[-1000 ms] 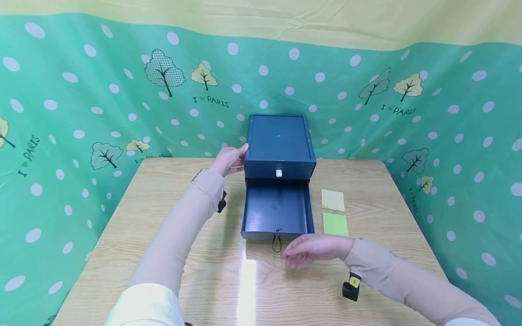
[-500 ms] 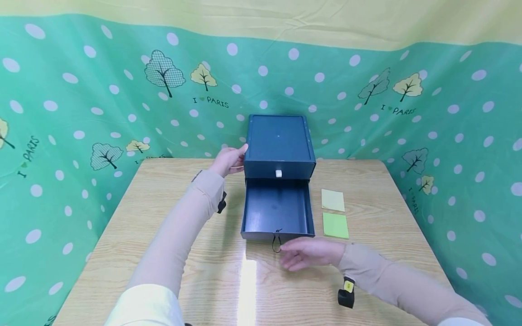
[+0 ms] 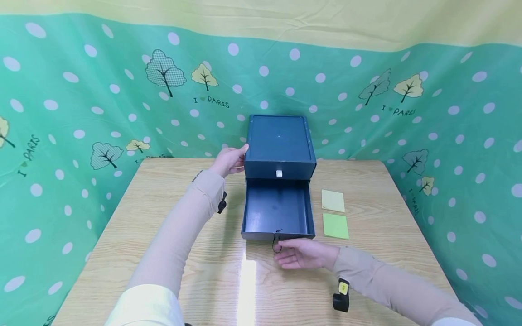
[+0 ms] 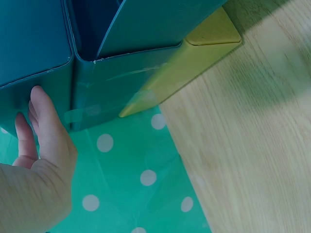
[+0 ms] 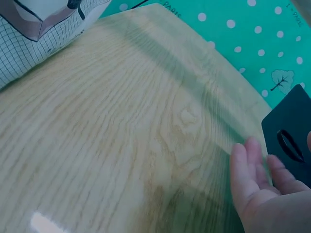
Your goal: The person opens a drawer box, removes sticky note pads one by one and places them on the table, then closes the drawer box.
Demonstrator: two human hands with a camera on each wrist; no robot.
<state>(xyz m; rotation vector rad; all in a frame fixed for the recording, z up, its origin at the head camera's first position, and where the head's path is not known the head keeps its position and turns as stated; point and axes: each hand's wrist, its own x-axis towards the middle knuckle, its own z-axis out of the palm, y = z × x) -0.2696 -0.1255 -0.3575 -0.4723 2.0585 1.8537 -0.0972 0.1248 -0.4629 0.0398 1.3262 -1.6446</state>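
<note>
A dark blue two-drawer cabinet (image 3: 279, 138) stands at the back of the table. Its lower drawer (image 3: 275, 206) is pulled out and bare inside; the upper one, with a white knob (image 3: 279, 173), is closed. My left hand (image 3: 229, 159) rests along the cabinet's left side, and in the left wrist view its fingers lie straight against the blue wall. A thin black pull loop (image 3: 273, 245) hangs from the lower drawer's front. Just right of it is my right hand (image 3: 303, 254), palm turned inward, fingers loosely extended, thumb tip overlapping the loop in the head view.
Right of the drawer lie a pale yellow sticky-note pad (image 3: 332, 200) and a green one (image 3: 335, 226) on the wooden table (image 3: 163, 217). A green dotted curtain (image 3: 261, 77) hangs close behind. Yellow box-shaped part (image 4: 204, 53) adjoins the cabinet in the left wrist view.
My right hand has shifted left and slightly toward me, its thumb arriving at the pull loop. The left hand, cabinet and drawer have stayed in place.
</note>
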